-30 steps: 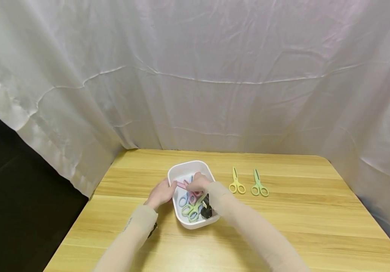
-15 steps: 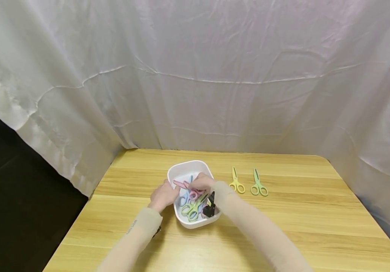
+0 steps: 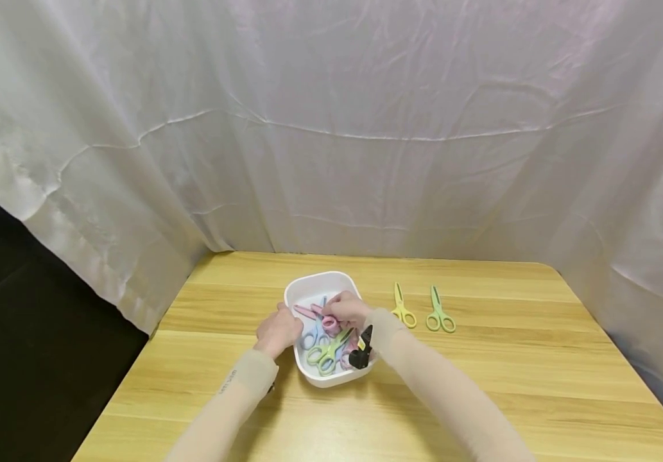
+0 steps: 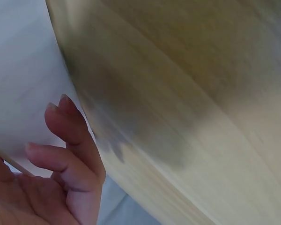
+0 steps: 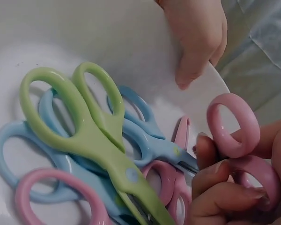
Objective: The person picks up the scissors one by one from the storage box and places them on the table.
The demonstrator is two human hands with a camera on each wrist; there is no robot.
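A white plastic bin holds several pastel scissors. My left hand grips its left rim, thumb over the inside and fingers against the outer wall, as the left wrist view shows. Inside the bin, my right hand pinches a pair of pink scissors by the handles, whose two loops stand raised. Beside them in the right wrist view, green scissors lie across blue scissors. Another pink loop shows at the lower left, and further pink scissors lie partly hidden near my fingertips.
On the wooden table, yellow scissors and light green scissors lie side by side right of the bin, blades away from me. A pale curtain hangs behind the table. A black camera sits under my right wrist.
My right hand has drawn slightly back and right, tipping the pink scissors' handles up. My left hand has shifted its hold on the bin's rim. The two scissors on the table have not moved.
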